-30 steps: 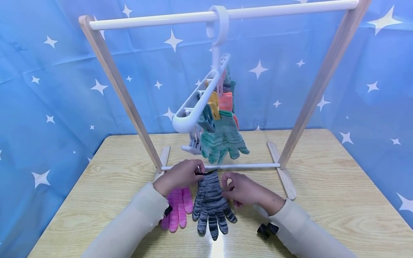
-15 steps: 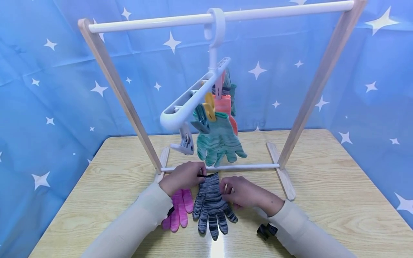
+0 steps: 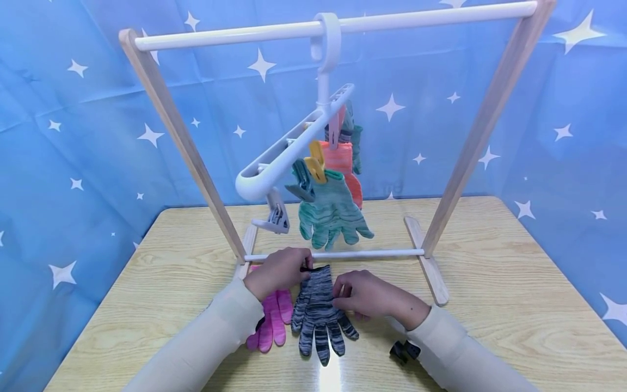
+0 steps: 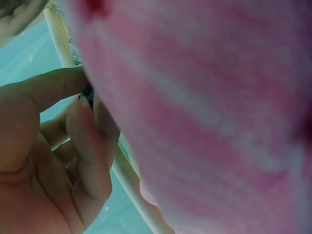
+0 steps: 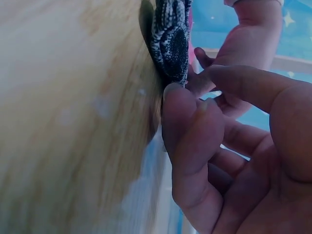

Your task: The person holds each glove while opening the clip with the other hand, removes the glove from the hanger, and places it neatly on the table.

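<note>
A black-and-grey knit glove (image 3: 319, 305) lies on the table, fingers toward me. My left hand (image 3: 281, 268) pinches the left corner of its cuff; in the left wrist view, thumb and finger meet on the dark edge. My right hand (image 3: 367, 294) is at the glove's right side, its thumb and curled fingertips at the edge, which shows close above the fingertips in the right wrist view. A pink glove (image 3: 276, 318) lies partly under my left wrist and fills much of the left wrist view, blurred.
Above stands a wooden rack with a white bar (image 3: 235, 34). A white clip hanger (image 3: 294, 144) hangs from it, pointing toward me, with a green glove (image 3: 335, 209) and an orange glove (image 3: 340, 158) clipped on. An unloaded grey clip (image 3: 275, 215) dangles at its near end.
The hanger's near end has swung left. My left hand has shifted slightly right and down, and my right hand slightly left against the glove, its fingertips closer together.
</note>
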A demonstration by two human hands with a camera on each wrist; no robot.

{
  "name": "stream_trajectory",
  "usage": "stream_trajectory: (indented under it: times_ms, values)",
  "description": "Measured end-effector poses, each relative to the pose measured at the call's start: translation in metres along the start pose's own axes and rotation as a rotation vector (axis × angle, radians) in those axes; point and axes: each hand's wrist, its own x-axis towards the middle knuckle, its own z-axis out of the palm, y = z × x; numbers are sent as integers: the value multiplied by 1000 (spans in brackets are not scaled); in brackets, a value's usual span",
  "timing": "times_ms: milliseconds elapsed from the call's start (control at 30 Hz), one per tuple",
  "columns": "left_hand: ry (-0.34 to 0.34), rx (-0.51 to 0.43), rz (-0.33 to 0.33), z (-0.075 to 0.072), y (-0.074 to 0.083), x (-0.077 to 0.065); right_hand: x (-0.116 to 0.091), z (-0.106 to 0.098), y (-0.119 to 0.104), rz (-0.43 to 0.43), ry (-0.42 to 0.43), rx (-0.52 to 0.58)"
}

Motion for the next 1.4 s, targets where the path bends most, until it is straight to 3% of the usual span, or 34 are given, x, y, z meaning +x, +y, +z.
stream_trajectory:
  times_ms: [400,600,1033,1233,1400]
  values:
    - [64,55,-43,-2,0,-7,0,-1,2,12,2,-11]
    - [133,-2,-35,-12,1,-16,-4,-5,-2,13,37,-44]
    - [337,-64,-21,-41,5,-40,-24,-33,-14,2,124,-88]
    - [456,-137,35,-56,4,-47,-35,-48,-19,37,186,-98]
    - [591,-278,112,-66,4,-50,-42,-60,-27,30,273,-129]
